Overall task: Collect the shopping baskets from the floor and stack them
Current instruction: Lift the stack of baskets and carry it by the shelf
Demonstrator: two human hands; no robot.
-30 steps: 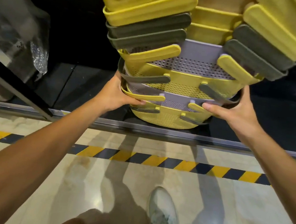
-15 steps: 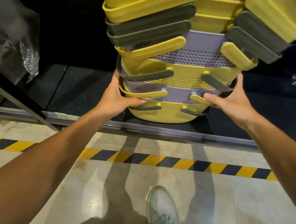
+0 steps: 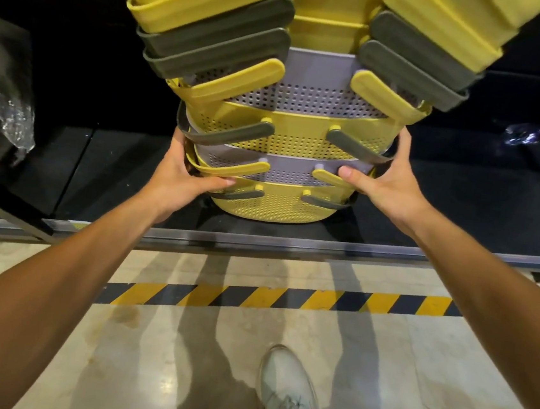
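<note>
Pale shoe (image 3: 287, 402) on a beige tiled floor (image 3: 411, 369); just past it a yellow/black hazard stripe (image 3: 252, 297), then a metal edge rail (image 3: 291, 245) w/ a dark platform (image 3: 115, 171) behind. Both forearms reach fwd over the stripe to the stack of baskets (image 3: 288, 146), which stands on the platform, centre frame. Baskets are nested one in another, yellow and grey perforated shells alternating, handles folded down yellow or dark grey; upper ones loom wide toward the camera and run out of the top of frame. Contents of the top basket not visible. Left hand (image 3: 181, 175) wraps the stack's left side low down, thumb across the front of the bottom yellow basket, fingers hidden behind. Right hand (image 3: 387, 183) wraps the right side, thumb pressed on a yellow handle, fingers curled round the rim; both grips clamp the stack. Far left, crinkled clear plastic wrap (image 3: 11, 114).
</note>
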